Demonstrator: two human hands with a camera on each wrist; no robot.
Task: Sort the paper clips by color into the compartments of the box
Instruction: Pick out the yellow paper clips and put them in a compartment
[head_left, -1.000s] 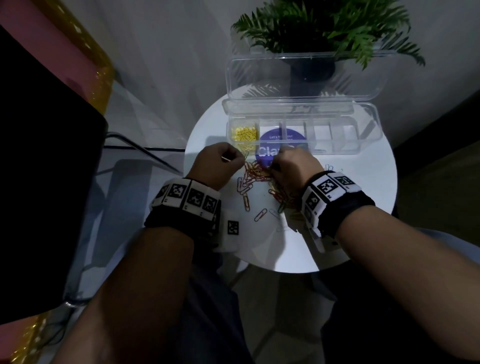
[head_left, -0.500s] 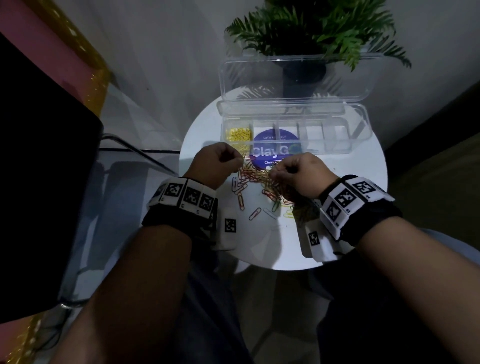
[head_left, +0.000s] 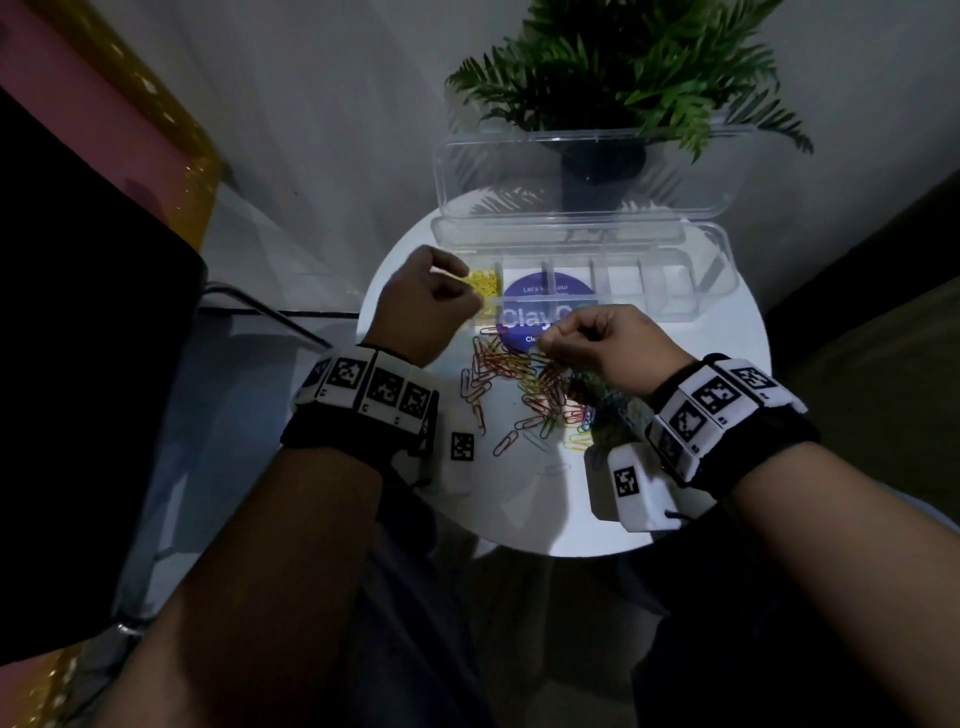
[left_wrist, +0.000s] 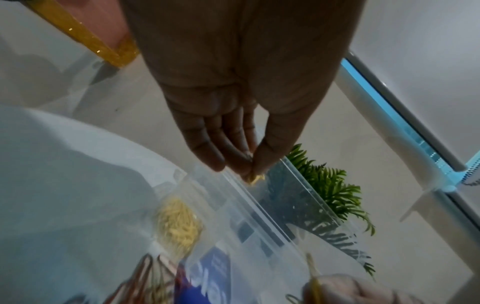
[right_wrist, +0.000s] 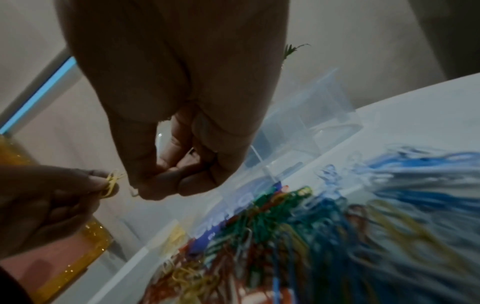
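Mixed coloured paper clips (head_left: 519, 384) lie heaped on the round white table (head_left: 519, 509). Behind them stands the clear box (head_left: 670, 291), lid open; its leftmost compartment holds yellow clips (head_left: 485, 283). My left hand (head_left: 470, 291) hovers at that compartment's near edge and pinches yellow clips (left_wrist: 255, 179) between thumb and fingertips. Over the heap's far edge my right hand (head_left: 550, 343) is curled, and in the left wrist view it seems to pinch one yellow clip (left_wrist: 311, 267). The right wrist view shows my curled right hand (right_wrist: 161, 185) and blurred clips (right_wrist: 285, 236) below it.
A round blue label (head_left: 545, 312) shows through the box's middle compartments. A potted fern (head_left: 602, 104) stands behind the raised lid (head_left: 587, 176). A dark block (head_left: 78, 364) fills the left, and the table's edge is near my wrists.
My left hand has moved from the heap up to the yellow compartment with yellow clips. My right hand has lifted off the heap and drawn back slightly.
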